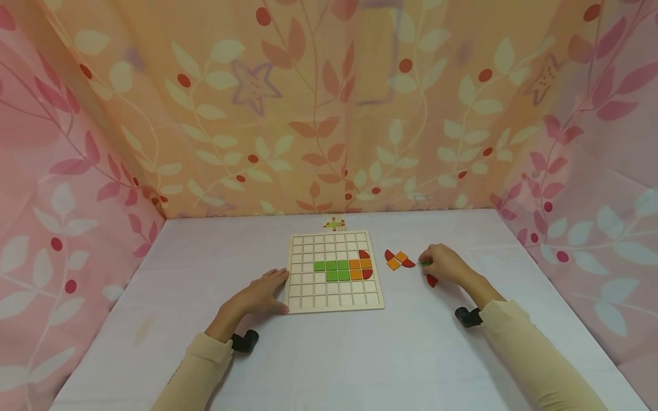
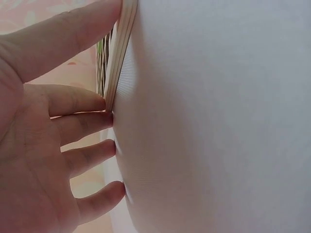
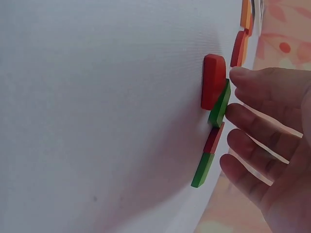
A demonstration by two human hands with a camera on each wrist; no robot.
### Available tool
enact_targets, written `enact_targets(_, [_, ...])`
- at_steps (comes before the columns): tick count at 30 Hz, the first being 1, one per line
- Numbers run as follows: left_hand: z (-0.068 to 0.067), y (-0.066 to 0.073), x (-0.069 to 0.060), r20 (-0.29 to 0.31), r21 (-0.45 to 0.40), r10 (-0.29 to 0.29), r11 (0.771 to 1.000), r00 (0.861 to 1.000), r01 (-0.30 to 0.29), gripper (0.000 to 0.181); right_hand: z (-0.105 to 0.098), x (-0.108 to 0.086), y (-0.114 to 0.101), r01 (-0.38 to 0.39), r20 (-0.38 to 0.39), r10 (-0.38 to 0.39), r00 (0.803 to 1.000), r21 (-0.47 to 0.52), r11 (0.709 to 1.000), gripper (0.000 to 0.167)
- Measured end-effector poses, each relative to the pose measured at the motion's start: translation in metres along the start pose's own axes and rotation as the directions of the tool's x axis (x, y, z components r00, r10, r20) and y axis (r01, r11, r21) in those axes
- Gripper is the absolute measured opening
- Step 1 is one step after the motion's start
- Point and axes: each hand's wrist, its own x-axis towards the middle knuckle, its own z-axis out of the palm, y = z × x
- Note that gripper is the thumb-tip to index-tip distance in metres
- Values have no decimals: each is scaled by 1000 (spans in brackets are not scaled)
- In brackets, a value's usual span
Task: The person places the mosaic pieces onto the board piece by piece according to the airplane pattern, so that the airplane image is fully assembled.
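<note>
In the head view, a pale gridded board [image 1: 307, 297] carries green, orange and red pieces. My left hand [image 1: 259, 295] is spread at its left side, thumb at the near left corner and fingertips along the edge. The left wrist view shows this hand [image 2: 43, 141] with thumb and fingertips against the board's side [image 2: 119, 53]. Right of the board, my right hand [image 1: 444, 264] is over loose pieces, fingertips at a green piece [image 1: 422, 263]. In the right wrist view the fingers of this hand [image 3: 272, 131] are slightly bent, touching a tilted green piece [image 3: 219, 108] beside a red one [image 3: 210, 80].
Orange [image 1: 393, 264] and red pieces [image 1: 408, 264] lie between the board and my right hand; another red piece [image 1: 432, 280] is below that hand. A small pattern card [image 1: 334, 222] lies behind the board. Patterned cloth [image 1: 329, 114] surrounds the table's back and sides.
</note>
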Motion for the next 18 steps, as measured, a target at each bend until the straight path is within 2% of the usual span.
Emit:
enact_targets(10, [0, 0, -1, 1, -3, 4, 1000, 1000, -4, 89, 1, -2, 7, -46, 11, 47, 999, -28, 999, 25])
enact_targets(18, [0, 1, -1, 8, 0, -5, 1000, 1000, 5, 90, 2, -1, 8, -50, 0, 50, 999, -26, 998, 25])
